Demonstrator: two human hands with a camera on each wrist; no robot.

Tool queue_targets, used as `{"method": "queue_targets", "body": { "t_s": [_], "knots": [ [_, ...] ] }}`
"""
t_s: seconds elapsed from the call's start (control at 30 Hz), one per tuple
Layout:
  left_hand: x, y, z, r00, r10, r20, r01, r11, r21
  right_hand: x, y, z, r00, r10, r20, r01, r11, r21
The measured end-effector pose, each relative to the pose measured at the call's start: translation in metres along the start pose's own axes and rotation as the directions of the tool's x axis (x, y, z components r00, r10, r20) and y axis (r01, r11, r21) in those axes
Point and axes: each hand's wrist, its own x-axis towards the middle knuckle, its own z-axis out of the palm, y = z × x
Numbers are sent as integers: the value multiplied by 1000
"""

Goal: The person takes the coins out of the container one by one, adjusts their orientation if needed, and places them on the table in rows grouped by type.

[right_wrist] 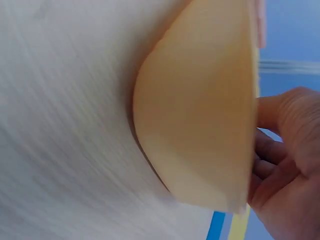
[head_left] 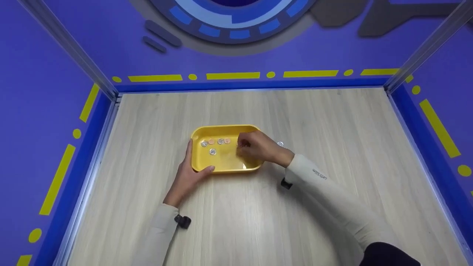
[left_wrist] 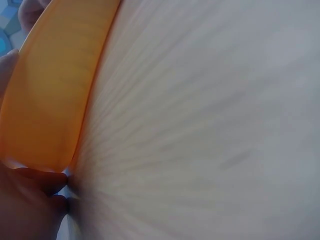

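Note:
A yellow plastic tray (head_left: 225, 168) with rounded corners stands on the table. My left hand (head_left: 187, 173) grips its left end, thumb over the near rim and fingers along the outer side. Inside the tray lie silver coins (head_left: 213, 151) and copper-coloured coins (head_left: 227, 140), mostly toward the far left. My right hand (head_left: 260, 147) reaches over the tray's right end with curled fingers, thumb and fingertips pinched together low inside on what looks like a coin, mostly hidden. The right wrist view shows this hand (right_wrist: 295, 165) behind the tray wall (right_wrist: 200, 110), which hides the fingertips.
One silver coin (head_left: 280, 143) lies on the wooden table (head_left: 236, 214), right of the tray and close to my right wrist. Blue panels with yellow marks (head_left: 232, 76) wall the table at the back and both sides.

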Motion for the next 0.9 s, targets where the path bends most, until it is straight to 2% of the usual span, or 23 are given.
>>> {"method": "queue_targets", "body": {
  "t_s": [0.17, 0.33, 0.63, 0.9],
  "knots": [
    [0, 0, -1, 1000, 3, 0, -3, 1000, 0, -16, 4, -14, 992, 45, -120, -24, 985, 171],
    [0, -2, -1, 1000, 2, -10, -2, 1000, 3, -34, 11, -25, 970, 128, -207, -75, 967, 244],
    [0, -1, 0, 1000, 12, -4, -12, 1000, -1, -66, 28, -39, 915, 258, -309, -168, 942, 289],
    [1, 1, 0, 1000, 23, -1, -23, 1000, -2, -99, 53, -33, 881, 321, -348, -216, 926, 309]
  ]
}}
